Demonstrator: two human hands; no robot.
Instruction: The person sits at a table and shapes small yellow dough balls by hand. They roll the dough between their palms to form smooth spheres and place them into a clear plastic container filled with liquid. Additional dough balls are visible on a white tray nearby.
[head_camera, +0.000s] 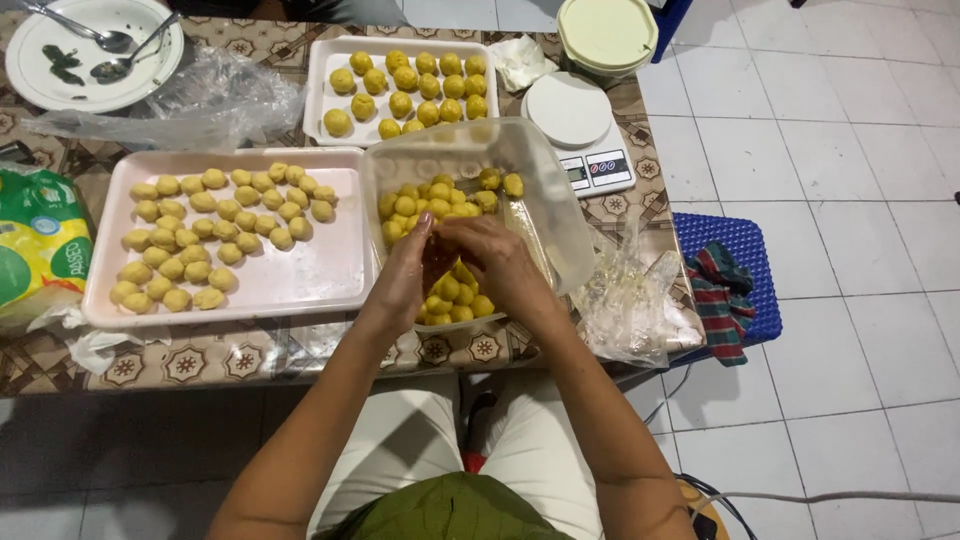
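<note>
Head view: left hand (405, 268) and right hand (497, 262) meet over the clear plastic container (560, 215) at the tabletop's (250, 352) near edge, fingers (455, 228) of both pinched together on a small dark-reddish piece (438, 255); it is mostly hidden, so I cannot tell what it is. The yellow dough balls (440, 200) lie directly under and just beyond the fingertips, both hands about equally near. The pink tray (320, 275) of formed balls sits just left of the left hand.
</note>
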